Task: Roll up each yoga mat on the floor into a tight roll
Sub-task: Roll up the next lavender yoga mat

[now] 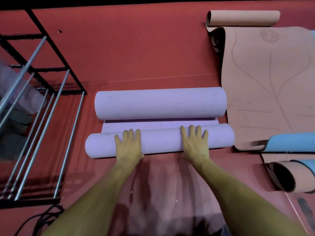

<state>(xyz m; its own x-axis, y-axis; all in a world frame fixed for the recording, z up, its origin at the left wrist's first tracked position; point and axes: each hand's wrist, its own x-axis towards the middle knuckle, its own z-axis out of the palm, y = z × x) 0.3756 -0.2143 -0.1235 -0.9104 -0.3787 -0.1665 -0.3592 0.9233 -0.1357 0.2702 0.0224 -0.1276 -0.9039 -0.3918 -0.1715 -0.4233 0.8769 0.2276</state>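
Note:
A lilac yoga mat lies on the red floor, rolled from both ends. Its near roll (160, 142) sits under my palms, and its far roll (160, 103) lies just behind, with a narrow flat strip (153, 125) between them. My left hand (128, 145) presses flat on the near roll's left part, fingers straight. My right hand (195, 143) presses flat on its right part. A tan mat (265, 79) lies spread out to the right, its far end curled into a roll (243, 18).
A black metal rack (42, 103) with silver bars stands at the left, with black cables (44, 218) below it. A blue mat (293, 142) and a tan roll end (288, 176) lie at the right edge. Red floor (136, 48) stretches beyond the lilac mat.

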